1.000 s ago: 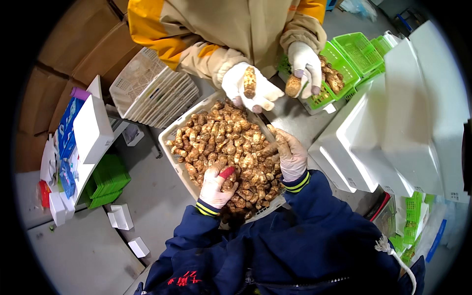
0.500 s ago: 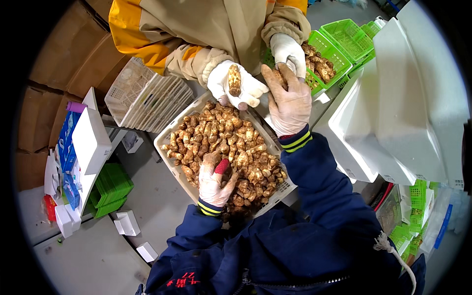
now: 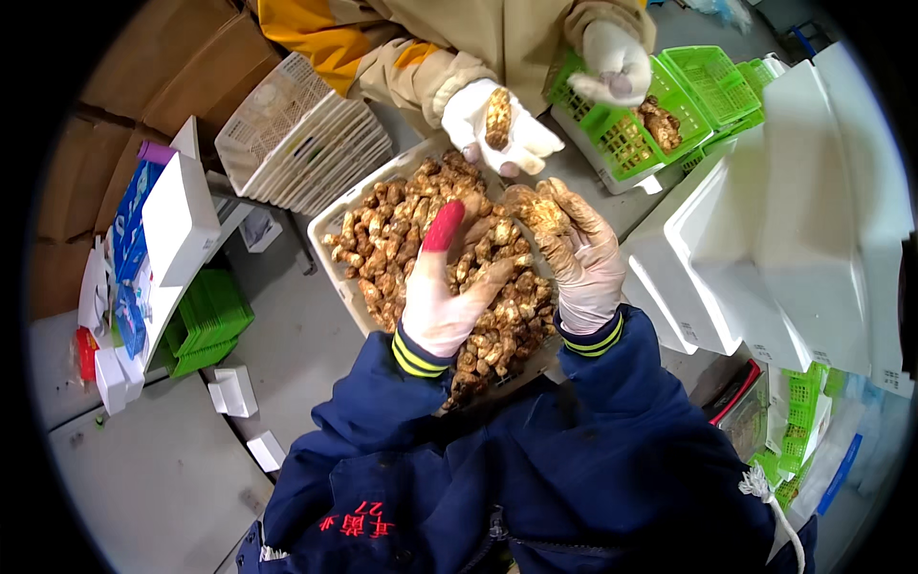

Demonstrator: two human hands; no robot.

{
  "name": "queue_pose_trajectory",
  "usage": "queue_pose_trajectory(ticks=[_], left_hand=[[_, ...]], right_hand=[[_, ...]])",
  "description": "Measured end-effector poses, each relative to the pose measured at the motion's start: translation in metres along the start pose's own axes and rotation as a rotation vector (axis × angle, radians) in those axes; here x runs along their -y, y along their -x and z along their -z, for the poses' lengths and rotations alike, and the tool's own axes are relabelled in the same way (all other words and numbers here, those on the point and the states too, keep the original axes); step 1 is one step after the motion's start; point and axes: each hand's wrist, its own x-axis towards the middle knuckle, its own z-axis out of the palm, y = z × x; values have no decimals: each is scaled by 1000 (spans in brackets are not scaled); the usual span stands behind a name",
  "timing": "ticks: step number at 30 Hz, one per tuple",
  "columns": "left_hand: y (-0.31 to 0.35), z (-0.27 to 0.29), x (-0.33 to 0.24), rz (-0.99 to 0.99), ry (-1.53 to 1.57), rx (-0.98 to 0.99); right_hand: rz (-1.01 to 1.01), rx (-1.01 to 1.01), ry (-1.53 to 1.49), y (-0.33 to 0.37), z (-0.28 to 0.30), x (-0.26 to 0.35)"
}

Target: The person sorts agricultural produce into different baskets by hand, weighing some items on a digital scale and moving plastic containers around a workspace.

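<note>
A pale plastic crate (image 3: 335, 256) in front of me holds a heap of stubby brown-and-cream mushrooms (image 3: 387, 225). My left hand (image 3: 442, 304), in a thin whitish glove with a red covering on one digit, hovers over the heap with its fingers spread, nothing in its grip. At the crate's right side my right hand (image 3: 585, 263), gloved too, holds a mushroom (image 3: 537, 212) in curled fingers. Across from me, a co-worker's white-gloved hand (image 3: 470, 113) has a single mushroom (image 3: 498, 119) lying on it. Their other hand (image 3: 617, 65) is over a green basket (image 3: 622, 158).
More mushrooms (image 3: 660, 124) lie in the green basket. Stacked white crates (image 3: 296, 143) stand at the far left, and large white foam boxes (image 3: 717, 249) fill the right. Nested green baskets (image 3: 212, 320) and a white shelf (image 3: 182, 225) are on the left.
My right hand has drawn back from beside the co-worker's hand, bringing a mushroom toward the crate. My left hand has risen from the heap and spread. The whole view has shifted slightly.
</note>
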Motion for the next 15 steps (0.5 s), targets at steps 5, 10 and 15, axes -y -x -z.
queue_pose_trajectory(ticks=[5,10,15], left_hand=[[-3,6,2,17,74,52],[-1,21,13,-81,-204,148],[4,27,11,390,345,59]], right_hand=[[-113,78,31,12,-2,-12],[-205,89,106,22,-1,-19],[-280,120,340,17,7,-15]])
